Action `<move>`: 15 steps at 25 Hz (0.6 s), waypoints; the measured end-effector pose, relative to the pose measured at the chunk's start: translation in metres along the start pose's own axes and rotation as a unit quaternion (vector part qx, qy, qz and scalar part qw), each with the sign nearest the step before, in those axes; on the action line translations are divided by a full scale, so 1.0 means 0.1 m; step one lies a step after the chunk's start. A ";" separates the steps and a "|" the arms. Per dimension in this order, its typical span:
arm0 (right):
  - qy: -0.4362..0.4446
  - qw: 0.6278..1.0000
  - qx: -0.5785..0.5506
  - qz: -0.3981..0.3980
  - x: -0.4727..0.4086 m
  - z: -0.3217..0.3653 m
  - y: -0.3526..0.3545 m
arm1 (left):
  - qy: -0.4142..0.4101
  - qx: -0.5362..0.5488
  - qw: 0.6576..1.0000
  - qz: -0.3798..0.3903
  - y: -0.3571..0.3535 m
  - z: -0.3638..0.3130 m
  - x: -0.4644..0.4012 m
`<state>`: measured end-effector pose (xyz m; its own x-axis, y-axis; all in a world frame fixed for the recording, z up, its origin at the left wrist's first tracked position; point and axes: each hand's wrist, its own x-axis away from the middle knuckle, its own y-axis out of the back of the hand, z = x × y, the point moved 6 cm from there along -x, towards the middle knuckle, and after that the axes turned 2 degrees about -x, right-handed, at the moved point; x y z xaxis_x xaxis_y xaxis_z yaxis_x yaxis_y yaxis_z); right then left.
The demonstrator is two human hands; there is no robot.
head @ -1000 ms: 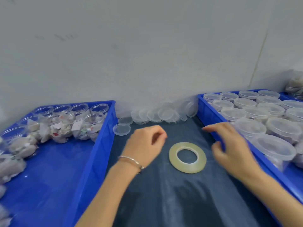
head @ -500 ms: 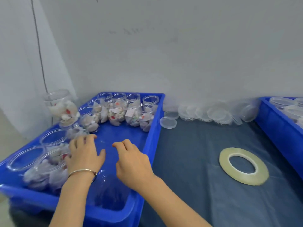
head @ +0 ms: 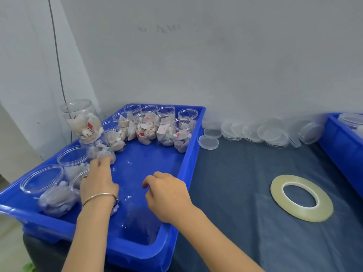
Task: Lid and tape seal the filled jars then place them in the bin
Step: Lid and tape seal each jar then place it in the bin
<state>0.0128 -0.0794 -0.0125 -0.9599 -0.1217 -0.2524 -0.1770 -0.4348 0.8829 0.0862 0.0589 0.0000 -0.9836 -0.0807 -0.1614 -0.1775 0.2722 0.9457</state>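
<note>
Several open clear jars (head: 146,130) filled with pale sachets stand along the back and left side of the left blue bin (head: 188,163). My left hand (head: 98,181), with a bracelet on the wrist, lies palm down on the jars at the bin's left side. Its fingertips touch one filled jar (head: 102,152), and the hand hides any grip. My right hand (head: 167,193) hovers over the bin's bare floor, fingers loosely curled and holding nothing. A flat roll of clear tape (head: 302,197) lies on the dark mat. Loose clear lids (head: 255,132) lean in a row by the wall.
One filled jar (head: 82,120) sits stacked on others at the bin's far left. A single lid (head: 208,142) lies flat beside the bin. A second blue bin (head: 343,148) with lidded jars stands at the right edge. A white wall rises close behind.
My view swung left from the tape roll to the left bin. Both hands moved from the mat into that bin, and the left hand has now reached forward onto the jars.
</note>
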 end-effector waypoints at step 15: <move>-0.084 0.892 -0.310 -0.320 0.73 -1.22 0.97 | -0.448 0.295 0.842 -0.059 0.42 -2.27 1.55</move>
<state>-0.0477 -0.2394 0.0063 -0.7341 0.4396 -0.5175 -0.5952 -0.7834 0.1790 -0.0662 -0.1599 0.0791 -0.5400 0.5430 -0.6431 -0.0005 0.7638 0.6454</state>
